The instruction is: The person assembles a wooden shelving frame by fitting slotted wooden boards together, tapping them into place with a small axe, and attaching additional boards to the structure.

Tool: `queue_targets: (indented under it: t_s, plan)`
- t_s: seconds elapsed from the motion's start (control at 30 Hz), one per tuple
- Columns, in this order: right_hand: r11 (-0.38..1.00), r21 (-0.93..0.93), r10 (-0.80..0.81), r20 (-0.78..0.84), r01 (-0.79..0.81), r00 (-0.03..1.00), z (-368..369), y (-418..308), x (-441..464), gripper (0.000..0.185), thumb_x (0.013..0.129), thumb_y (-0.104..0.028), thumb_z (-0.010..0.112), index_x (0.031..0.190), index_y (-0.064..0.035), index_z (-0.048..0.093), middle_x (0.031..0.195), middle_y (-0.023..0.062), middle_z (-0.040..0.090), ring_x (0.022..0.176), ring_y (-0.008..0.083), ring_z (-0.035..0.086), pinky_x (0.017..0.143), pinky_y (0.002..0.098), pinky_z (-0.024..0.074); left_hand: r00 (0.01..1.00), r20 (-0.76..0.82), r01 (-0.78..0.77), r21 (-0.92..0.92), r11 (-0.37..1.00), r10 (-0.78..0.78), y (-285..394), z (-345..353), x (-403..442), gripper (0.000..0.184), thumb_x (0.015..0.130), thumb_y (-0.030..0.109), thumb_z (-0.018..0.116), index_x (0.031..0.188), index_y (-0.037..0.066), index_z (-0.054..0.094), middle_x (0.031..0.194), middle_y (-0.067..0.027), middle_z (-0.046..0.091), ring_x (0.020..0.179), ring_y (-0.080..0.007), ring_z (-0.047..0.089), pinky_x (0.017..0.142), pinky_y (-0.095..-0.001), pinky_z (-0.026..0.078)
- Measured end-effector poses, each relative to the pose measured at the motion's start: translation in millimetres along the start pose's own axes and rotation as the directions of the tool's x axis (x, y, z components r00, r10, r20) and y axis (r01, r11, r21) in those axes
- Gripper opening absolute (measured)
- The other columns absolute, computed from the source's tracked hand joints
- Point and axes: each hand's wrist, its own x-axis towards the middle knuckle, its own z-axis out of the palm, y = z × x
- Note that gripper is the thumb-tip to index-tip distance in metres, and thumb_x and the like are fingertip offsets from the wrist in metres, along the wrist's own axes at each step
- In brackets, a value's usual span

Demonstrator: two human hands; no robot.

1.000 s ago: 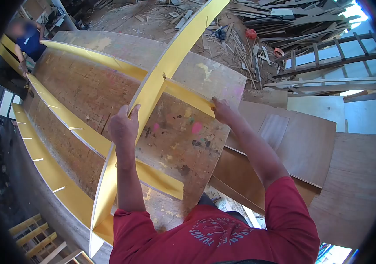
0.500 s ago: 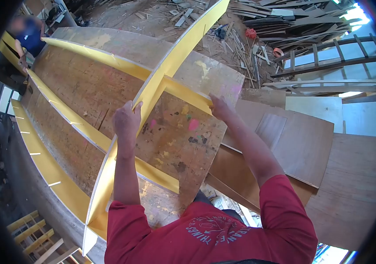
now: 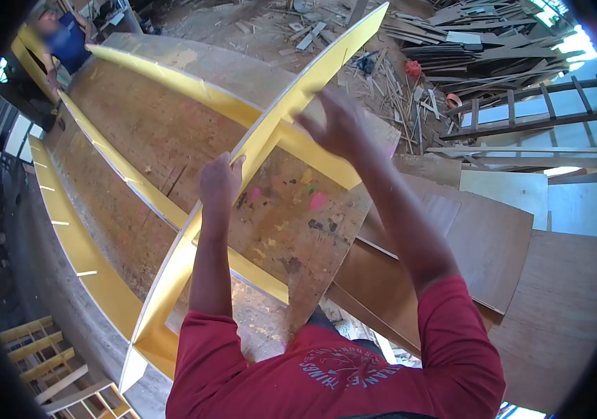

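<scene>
A long curved yellow board with a pale edge stands on edge across several long yellow strips. My left hand is wrapped around the board's upper edge near its middle. Raised beside the board's farther part is my right hand, slightly blurred, its fingers apart and nothing in them. Below that hand the end of one yellow strip sticks out past the board. The other strips, a middle one and a left one, run away toward the far end.
A paint-stained wooden tabletop lies under the strips. At the far left end a person in blue holds strip ends. Plywood sheets lie at right, with a wooden ladder and scrap wood beyond.
My right hand has let go of the strip's end and moved up and left toward the curved board. My left hand keeps its grip. The view has shifted slightly.
</scene>
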Motion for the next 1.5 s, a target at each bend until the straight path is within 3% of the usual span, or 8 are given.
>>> queue_targets:
  t_s: [0.2, 0.3, 0.37, 0.57, 0.7, 0.83, 1.07, 1.5]
  plan:
    - [0.963, -0.037, -0.265, -0.331, 0.268, 0.906, -8.1, -73.1, 165.9, 0.042, 0.105, -0.039, 0.055, 0.125, -0.0045, 0.067, 0.131, 0.0208, 0.067, 0.133, 0.0429, 0.050, 0.112, 0.0544, 0.0337, 0.999, 0.007, 0.046, -0.069, 0.997, -0.046, -3.8, -1.0, -1.0, 0.044, 0.099, 0.044, 0.070, 0.085, 0.002, 0.067, 0.074, -0.0266, 0.068, 0.077, -0.0489, 0.069, 0.067, -0.0568, 0.052]
    - [0.939, -0.335, -0.214, -0.409, 0.072, 0.887, 127.8, 16.3, 160.8, 0.059, 0.108, -0.056, 0.050, 0.130, -0.0055, 0.070, 0.133, 0.0218, 0.070, 0.144, 0.0427, 0.050, 0.124, 0.0649, 0.0252, 0.996, 0.031, 0.089, -0.048, 0.995, -0.088, -0.1, -0.6, 2.2, 0.042, 0.099, 0.044, 0.070, 0.087, 0.003, 0.069, 0.076, -0.0257, 0.069, 0.078, -0.0480, 0.070, 0.069, -0.0562, 0.054]
    - [0.897, -0.431, 0.252, 0.322, -0.096, 0.913, 173.5, 48.3, 123.1, 0.055, 0.113, -0.052, 0.034, 0.154, -0.0213, 0.057, 0.156, 0.0102, 0.058, 0.157, 0.0402, 0.034, 0.128, 0.0689, 0.0110, 0.988, 0.085, 0.134, -0.028, 0.991, -0.131, 5.0, -5.9, 3.5, 0.040, 0.098, 0.043, 0.072, 0.087, 0.005, 0.070, 0.077, -0.0236, 0.072, 0.078, -0.0461, 0.072, 0.072, -0.0549, 0.057]
    - [0.940, -0.332, 0.217, 0.418, -0.074, 0.882, 178.3, 61.0, 124.4, 0.069, 0.112, -0.062, 0.020, 0.146, -0.0230, 0.066, 0.157, 0.0075, 0.059, 0.157, 0.0399, 0.035, 0.129, 0.0696, 0.0048, 0.994, 0.026, 0.103, -0.053, 0.993, -0.102, 4.2, 0.7, 6.6, 0.042, 0.098, 0.044, 0.070, 0.088, 0.002, 0.070, 0.078, -0.0264, 0.070, 0.079, -0.0487, 0.070, 0.072, -0.0577, 0.054]
    - [0.903, -0.423, 0.278, 0.432, -0.080, 0.858, 146.8, 20.1, 146.9, 0.066, 0.112, -0.060, 0.026, 0.143, -0.0199, 0.068, 0.154, 0.0148, 0.060, 0.156, 0.0420, 0.037, 0.128, 0.0702, 0.0065, 0.991, 0.055, 0.125, -0.041, 0.991, -0.123, 2.8, -2.1, 4.5, 0.041, 0.098, 0.043, 0.070, 0.088, 0.004, 0.069, 0.077, -0.0260, 0.070, 0.078, -0.0487, 0.070, 0.071, -0.0578, 0.054]
    - [0.987, -0.147, -0.076, -0.058, 0.066, 0.995, 96.6, -6.0, 166.7, 0.067, 0.112, -0.059, 0.028, 0.138, -0.0137, 0.070, 0.140, 0.0197, 0.069, 0.146, 0.0377, 0.051, 0.129, 0.0660, 0.0074, 0.989, 0.089, 0.120, -0.015, 0.993, -0.119, 0.1, -0.6, 4.9, 0.041, 0.098, 0.044, 0.070, 0.090, 0.005, 0.069, 0.078, -0.0263, 0.070, 0.079, -0.0488, 0.070, 0.071, -0.0583, 0.053]
    - [0.905, -0.413, 0.302, 0.448, -0.105, 0.842, 166.3, 41.3, 133.1, 0.057, 0.113, -0.054, 0.031, 0.136, -0.0177, 0.068, 0.128, 0.0129, 0.075, 0.128, 0.0330, 0.066, 0.127, 0.0627, 0.0214, 0.979, 0.121, 0.161, 0.030, 0.987, -0.163, 5.3, 1.1, 1.6, 0.043, 0.098, 0.048, 0.069, 0.093, 0.005, 0.072, 0.083, -0.0251, 0.072, 0.081, -0.0481, 0.071, 0.072, -0.0582, 0.054]
    - [0.986, 0.096, 0.108, 0.254, -0.136, 0.961, 94.7, 25.8, -41.3, 0.057, 0.110, -0.046, 0.049, 0.157, -0.0136, 0.051, 0.168, 0.0257, 0.035, 0.161, 0.0436, 0.023, 0.132, 0.0581, 0.0140, 0.986, 0.068, 0.151, 0.039, 0.988, -0.153, 5.3, -3.4, 2.2, 0.042, 0.098, 0.048, 0.068, 0.098, 0.007, 0.074, 0.087, -0.0258, 0.073, 0.088, -0.0489, 0.071, 0.077, -0.0583, 0.055]
